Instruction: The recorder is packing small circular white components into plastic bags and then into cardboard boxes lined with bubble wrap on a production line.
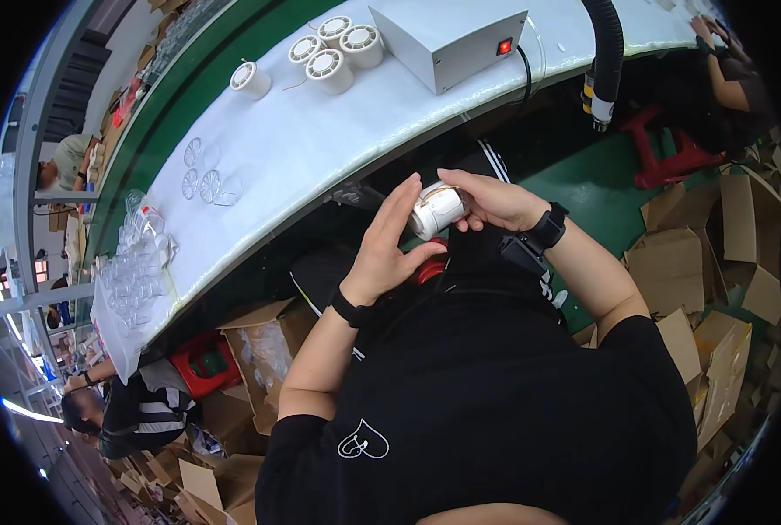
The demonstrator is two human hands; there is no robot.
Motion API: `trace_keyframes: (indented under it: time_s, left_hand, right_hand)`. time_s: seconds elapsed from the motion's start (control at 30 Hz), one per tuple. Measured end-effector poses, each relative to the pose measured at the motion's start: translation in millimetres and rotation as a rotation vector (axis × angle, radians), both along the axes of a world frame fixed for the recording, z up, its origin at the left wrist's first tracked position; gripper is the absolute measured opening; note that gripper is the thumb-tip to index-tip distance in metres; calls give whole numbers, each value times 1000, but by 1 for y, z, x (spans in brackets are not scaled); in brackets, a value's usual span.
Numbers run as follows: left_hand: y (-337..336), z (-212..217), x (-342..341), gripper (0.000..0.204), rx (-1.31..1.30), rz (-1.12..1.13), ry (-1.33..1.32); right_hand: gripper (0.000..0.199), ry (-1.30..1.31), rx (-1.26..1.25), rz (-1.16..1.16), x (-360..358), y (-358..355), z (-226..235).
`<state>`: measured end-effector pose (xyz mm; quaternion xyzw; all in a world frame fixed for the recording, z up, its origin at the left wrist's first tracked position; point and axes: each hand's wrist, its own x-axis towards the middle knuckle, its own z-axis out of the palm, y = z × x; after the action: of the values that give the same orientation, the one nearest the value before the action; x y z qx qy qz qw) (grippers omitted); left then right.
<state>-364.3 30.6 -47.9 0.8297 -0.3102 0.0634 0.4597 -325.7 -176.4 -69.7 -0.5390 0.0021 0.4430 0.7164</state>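
Observation:
Above my lap, in front of the table edge, is a white cylindrical housing [438,210] with a thin tan wire lying along its upper side. It tilts, one end toward each hand. My right hand [494,201] closes round its right end, thumb on top and fingers curled below. My left hand [387,242] cups the left end, with long fingers along one side and the thumb under the other. The fingers partly hide both ends. On the table stand several similar white cylinders with slotted round tops [327,70], and one more [250,80] apart from them.
A grey metal box with a lit red switch [505,46] stands on the white-covered table [303,140]. Clear cups [137,276] crowd its left end. A black hose [607,52] hangs at right. Red stools [662,149], cardboard boxes [670,262] and other people surround me.

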Motion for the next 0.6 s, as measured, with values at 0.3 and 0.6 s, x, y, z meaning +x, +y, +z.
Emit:
trace_keyframes:
  time_s: [0.3, 0.6]
  left_hand:
    - [11, -10, -2, 85, -31, -142, 24]
    - [10, -19, -11, 77, -148, -55, 130]
  right_hand:
    - [71, -19, -38, 82, -6, 8, -6]
    - [83, -251, -16, -103, -21, 23, -6]
